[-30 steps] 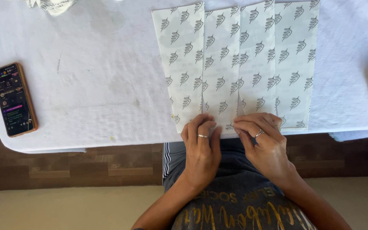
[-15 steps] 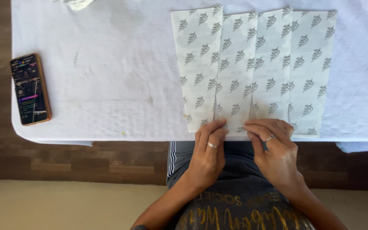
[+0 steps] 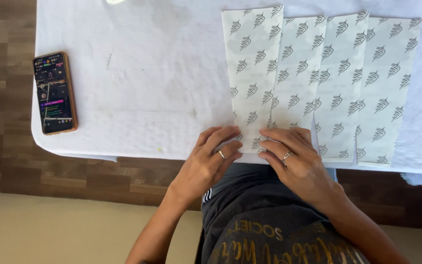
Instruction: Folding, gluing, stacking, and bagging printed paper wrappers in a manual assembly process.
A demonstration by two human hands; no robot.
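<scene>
Four raised panels across one sheet of white patterned paper (image 3: 318,83), creased lengthwise into accordion-like folds and printed all over with small grey leaf-shaped marks. Spread flat on the near right part of the table (image 3: 147,88), its lower edge at the table's front rim. Pressed down at the near end of the two leftmost panels by both hands, side by side and just apart. Left hand (image 3: 211,159) flat and open, fingers stretched forward onto the bottom of the leftmost panel, a ring on one finger, nothing gripped. Right hand (image 3: 294,156) likewise open and flat, fingers pointed leftward across the bottom of the next panel, a ring on one finger too, nothing clasped, only pushing on the paper. Below the hands, at the table's front edge, a dark printed shirt and a striped waistband. Over the table, a white wrinkled cloth hanging past the front rim. Well apart to the left, near the cloth's corner, a phone (image 3: 54,93) in a brown case, lying face up with its screen lit. Beyond the table, brown wood-patterned floor (image 3: 6,49) and a pale strip nearer the body.
</scene>
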